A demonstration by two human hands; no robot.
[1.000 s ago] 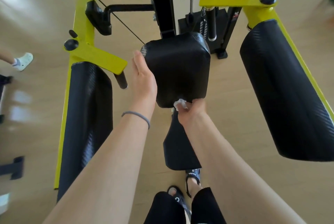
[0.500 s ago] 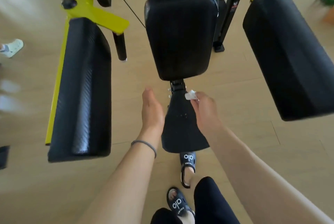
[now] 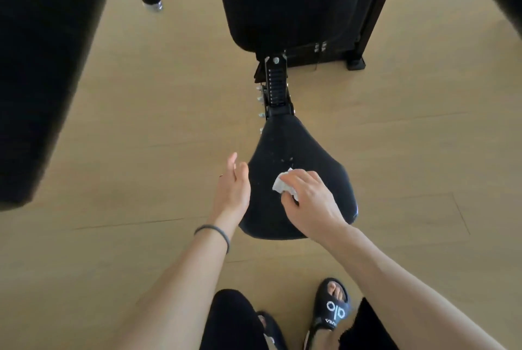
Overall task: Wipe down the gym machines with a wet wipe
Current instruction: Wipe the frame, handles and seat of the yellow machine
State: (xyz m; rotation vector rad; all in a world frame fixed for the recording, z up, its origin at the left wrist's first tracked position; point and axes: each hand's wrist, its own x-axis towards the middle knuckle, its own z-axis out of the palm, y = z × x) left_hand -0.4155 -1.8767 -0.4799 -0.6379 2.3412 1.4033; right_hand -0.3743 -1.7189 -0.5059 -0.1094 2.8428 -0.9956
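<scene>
Right hand point(image 3: 309, 197) presses one white wipe point(image 3: 282, 185) on the black seat point(image 3: 296, 152) – fingers curled over it; left hand point(image 3: 233, 186) beside, fingers relaxed, straight – two sandals point(image 3: 334, 311), one reading "alo"

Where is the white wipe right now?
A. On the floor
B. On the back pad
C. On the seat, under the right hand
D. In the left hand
C: the right hand presses the wipe onto the seat, while the left hand holds nothing beside it.
</scene>
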